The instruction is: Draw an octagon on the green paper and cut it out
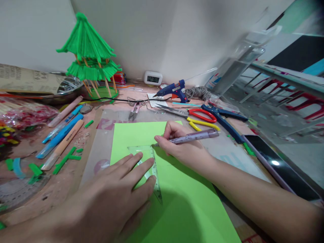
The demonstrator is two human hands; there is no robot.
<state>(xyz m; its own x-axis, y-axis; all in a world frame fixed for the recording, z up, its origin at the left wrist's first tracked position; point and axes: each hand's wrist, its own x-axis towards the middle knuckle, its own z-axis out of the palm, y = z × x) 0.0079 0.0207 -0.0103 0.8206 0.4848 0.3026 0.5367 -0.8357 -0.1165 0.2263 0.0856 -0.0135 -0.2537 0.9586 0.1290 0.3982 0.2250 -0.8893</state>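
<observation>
Near the left edge of the surface (pixel 64 189), several pens (pixel 60 136) lie in a loose row. The left hand (pixel 111 189) lies flat over a clear set square (pixel 156 180), fingers slightly spread, gripping nothing visible. The set square rests on green paper (pixel 182 185), toward its far left corner, long axis running to the near edge. At the set square's far right corner sits the tip of a mauve pen (pixel 194 135); contact with paper cannot be told. The right hand (pixel 184 150), nearer that corner, has fingers closed around the barrel
</observation>
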